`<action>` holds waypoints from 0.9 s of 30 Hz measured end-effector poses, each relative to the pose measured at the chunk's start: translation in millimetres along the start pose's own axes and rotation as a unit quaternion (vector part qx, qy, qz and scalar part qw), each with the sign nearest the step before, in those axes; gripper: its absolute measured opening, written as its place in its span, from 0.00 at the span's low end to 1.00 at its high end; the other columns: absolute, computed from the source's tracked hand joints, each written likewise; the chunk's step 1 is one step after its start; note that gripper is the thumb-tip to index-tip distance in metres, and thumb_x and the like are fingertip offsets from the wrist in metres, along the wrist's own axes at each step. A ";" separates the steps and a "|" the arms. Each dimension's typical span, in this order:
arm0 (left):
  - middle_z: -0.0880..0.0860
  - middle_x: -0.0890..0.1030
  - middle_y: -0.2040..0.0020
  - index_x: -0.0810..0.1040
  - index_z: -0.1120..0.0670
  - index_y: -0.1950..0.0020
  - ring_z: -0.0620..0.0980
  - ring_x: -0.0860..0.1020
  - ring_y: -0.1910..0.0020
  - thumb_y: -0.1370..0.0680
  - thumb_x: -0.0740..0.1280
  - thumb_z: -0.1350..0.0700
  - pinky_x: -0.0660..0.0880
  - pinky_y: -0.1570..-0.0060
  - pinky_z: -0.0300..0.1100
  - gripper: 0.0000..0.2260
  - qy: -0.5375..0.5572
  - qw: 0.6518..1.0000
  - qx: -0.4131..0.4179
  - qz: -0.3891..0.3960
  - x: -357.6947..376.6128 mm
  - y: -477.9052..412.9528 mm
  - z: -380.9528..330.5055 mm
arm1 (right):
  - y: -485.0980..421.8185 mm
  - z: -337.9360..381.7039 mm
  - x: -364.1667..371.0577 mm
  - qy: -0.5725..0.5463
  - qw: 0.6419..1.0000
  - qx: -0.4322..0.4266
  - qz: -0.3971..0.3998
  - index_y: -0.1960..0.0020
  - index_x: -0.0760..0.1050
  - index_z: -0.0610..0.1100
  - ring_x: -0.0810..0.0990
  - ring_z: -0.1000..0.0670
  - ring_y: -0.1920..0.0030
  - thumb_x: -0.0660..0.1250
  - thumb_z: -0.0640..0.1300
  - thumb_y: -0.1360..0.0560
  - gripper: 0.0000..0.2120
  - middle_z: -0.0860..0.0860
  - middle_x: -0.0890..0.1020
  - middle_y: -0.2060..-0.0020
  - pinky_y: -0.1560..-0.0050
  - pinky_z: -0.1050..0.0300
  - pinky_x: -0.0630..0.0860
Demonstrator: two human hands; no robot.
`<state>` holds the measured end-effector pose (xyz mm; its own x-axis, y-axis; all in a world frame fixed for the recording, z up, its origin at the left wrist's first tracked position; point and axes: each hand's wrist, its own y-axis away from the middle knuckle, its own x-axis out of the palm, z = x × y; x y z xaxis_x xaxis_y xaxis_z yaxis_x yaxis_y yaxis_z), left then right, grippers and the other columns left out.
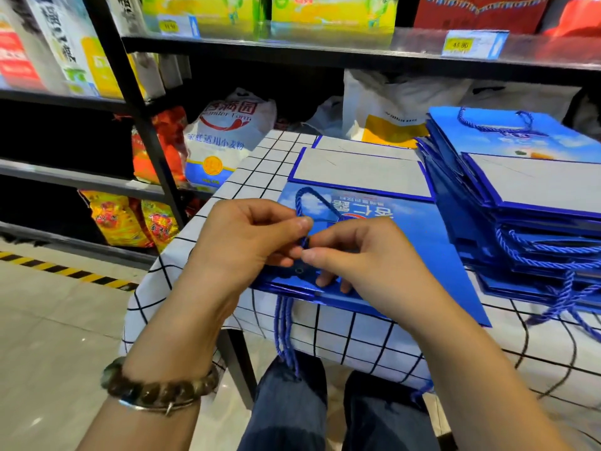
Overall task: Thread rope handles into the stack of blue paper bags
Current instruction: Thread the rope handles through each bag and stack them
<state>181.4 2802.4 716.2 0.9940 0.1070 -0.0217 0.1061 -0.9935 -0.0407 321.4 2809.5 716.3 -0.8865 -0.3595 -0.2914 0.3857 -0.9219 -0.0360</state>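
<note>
Both hands, left [247,236] and right [354,255], pinch a blue rope [304,203] over a flat bag [406,229] on the table [260,164].

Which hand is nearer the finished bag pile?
Right. The right hand works the rope on the side toward the pile; the left hand sits farther from it, on the opposite side.

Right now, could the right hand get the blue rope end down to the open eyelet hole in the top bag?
Probably yes: the right hand pinches the blue rope just above the uncovered eyelet hole.
</note>
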 end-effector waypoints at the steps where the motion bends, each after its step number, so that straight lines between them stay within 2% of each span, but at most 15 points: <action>1: 0.50 0.77 0.77 0.78 0.57 0.68 0.42 0.75 0.78 0.30 0.70 0.64 0.72 0.76 0.31 0.07 -0.005 1.000 0.004 -0.003 0.0 -0.9 0.3 | -1.6 -1.0 1.1 -0.011 1.000 0.007 -0.010 0.65 0.79 0.46 0.77 0.54 0.74 0.71 0.39 0.31 0.06 0.53 0.80 0.74 0.75 0.68 0.68; 7: 0.48 0.77 0.76 0.80 0.52 0.71 0.41 0.72 0.75 0.31 0.72 0.61 0.69 0.74 0.30 0.09 -0.080 0.995 0.051 -0.014 0.2 -2.9 7.5 | -5.5 -5.4 3.2 -0.077 0.996 0.031 -0.045 0.63 0.78 0.46 0.77 0.53 0.77 0.69 0.35 0.30 0.08 0.50 0.81 0.75 0.77 0.66 0.68; 10: 0.45 0.79 0.73 0.81 0.47 0.69 0.41 0.73 0.72 0.32 0.73 0.54 0.69 0.70 0.33 0.06 -0.145 0.985 0.090 -0.022 -6.7 -3.8 12.4 | -6.8 -9.1 1.3 -0.070 0.995 0.030 -0.067 0.61 0.76 0.46 0.78 0.53 0.76 0.70 0.35 0.31 0.07 0.49 0.82 0.74 0.77 0.66 0.69; 11: 0.43 0.80 0.69 0.81 0.44 0.66 0.40 0.75 0.68 0.33 0.73 0.48 0.70 0.66 0.32 0.03 -0.195 0.974 0.113 -0.010 -12.6 -3.0 14.7 | -7.3 -10.4 0.5 -0.067 0.995 0.035 -0.068 0.61 0.75 0.46 0.78 0.53 0.76 0.70 0.35 0.31 0.07 0.49 0.82 0.74 0.77 0.66 0.69; 13: 0.39 0.80 0.58 0.81 0.42 0.55 0.37 0.75 0.56 0.35 0.68 0.36 0.69 0.58 0.27 0.15 -0.370 0.909 0.189 0.034 -28.0 1.8 18.4 | -7.5 -12.4 -1.6 -0.057 0.995 0.042 -0.064 0.65 0.75 0.45 0.78 0.54 0.76 0.71 0.35 0.32 0.08 0.50 0.81 0.75 0.77 0.67 0.69; 15: 0.38 0.76 0.49 0.81 0.45 0.47 0.37 0.72 0.47 0.36 0.60 0.33 0.65 0.50 0.26 0.26 -0.468 0.850 0.225 0.090 -41.6 5.3 23.1 | -8.4 -14.4 -1.8 -0.028 0.997 0.036 -0.056 0.68 0.76 0.45 0.78 0.54 0.75 0.72 0.36 0.33 0.08 0.49 0.81 0.74 0.76 0.68 0.68; 17: 0.37 0.75 0.47 0.81 0.46 0.45 0.36 0.71 0.43 0.37 0.58 0.31 0.64 0.48 0.26 0.29 -0.480 0.849 0.195 0.105 -48.2 9.2 25.0 | -10.4 -16.5 0.3 0.018 0.998 0.021 -0.052 0.69 0.78 0.45 0.75 0.57 0.75 0.72 0.39 0.33 0.08 0.49 0.81 0.72 0.74 0.70 0.68; 20: 0.42 0.81 0.45 0.82 0.47 0.47 0.41 0.78 0.46 0.37 0.58 0.33 0.71 0.48 0.36 0.29 -0.483 0.851 0.186 0.087 -47.8 10.4 27.5 | -14.2 -19.7 4.4 0.094 0.994 0.011 -0.053 0.69 0.79 0.47 0.74 0.61 0.72 0.73 0.45 0.33 0.07 0.55 0.80 0.72 0.69 0.71 0.67; 23: 0.47 0.84 0.54 0.84 0.49 0.53 0.48 0.82 0.56 0.34 0.58 0.35 0.76 0.59 0.42 0.24 -0.486 0.845 0.212 0.071 -46.1 11.8 24.9 | -15.9 -21.6 5.8 0.132 0.989 0.013 -0.063 0.68 0.79 0.47 0.74 0.61 0.71 0.72 0.46 0.32 0.07 0.56 0.81 0.71 0.67 0.68 0.68; 25: 0.49 0.85 0.61 0.84 0.50 0.57 0.50 0.82 0.63 0.31 0.59 0.39 0.78 0.67 0.48 0.19 -0.506 0.820 0.261 0.063 -44.6 13.2 24.4 | -16.4 -20.9 4.9 0.140 0.988 0.009 -0.068 0.68 0.78 0.47 0.73 0.61 0.72 0.72 0.46 0.32 0.08 0.55 0.80 0.71 0.67 0.67 0.67; 27: 0.51 0.84 0.64 0.83 0.52 0.59 0.52 0.82 0.68 0.28 0.59 0.43 0.78 0.72 0.50 0.18 -0.522 0.796 0.302 0.048 -42.8 14.1 26.4 | -17.8 -19.1 4.1 0.159 0.985 0.005 -0.073 0.69 0.78 0.47 0.73 0.61 0.72 0.72 0.47 0.31 0.09 0.55 0.80 0.71 0.67 0.67 0.68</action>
<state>139.7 2784.9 690.2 0.3993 0.3186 -0.8597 -0.3136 -0.8336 -0.4546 315.7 2827.1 697.5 -0.8070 -0.1609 -0.5682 0.2559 -0.9624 -0.0910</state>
